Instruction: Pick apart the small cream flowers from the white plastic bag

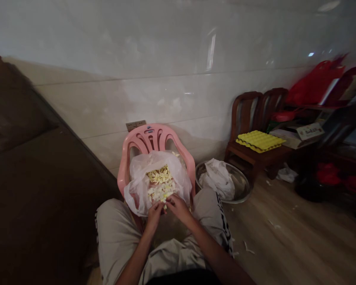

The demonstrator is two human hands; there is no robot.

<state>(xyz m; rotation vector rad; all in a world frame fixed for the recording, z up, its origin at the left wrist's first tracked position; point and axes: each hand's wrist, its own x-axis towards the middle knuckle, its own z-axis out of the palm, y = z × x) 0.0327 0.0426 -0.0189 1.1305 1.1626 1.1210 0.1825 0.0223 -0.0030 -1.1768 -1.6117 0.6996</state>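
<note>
A clear plastic bag (136, 190) lies open on the seat of a pink plastic chair (150, 136), and a heap of pale yellow strips (160, 186) fills its middle. My left hand (154, 215) and my right hand (178, 208) meet at the bag's near edge, fingers curled and almost touching. Whether they grip a strip is hidden by the fingers. Beige trousers (115, 233) cover my legs on both sides of the chair.
A steel basin (240, 178) holding white plastic stands on the wood-look floor to the right, with pale scraps (246, 247) scattered nearby. Behind it are dark wooden chairs (245, 114), one bearing a yellow egg tray (259, 140). A large dark brown shape (32, 178) fills the left.
</note>
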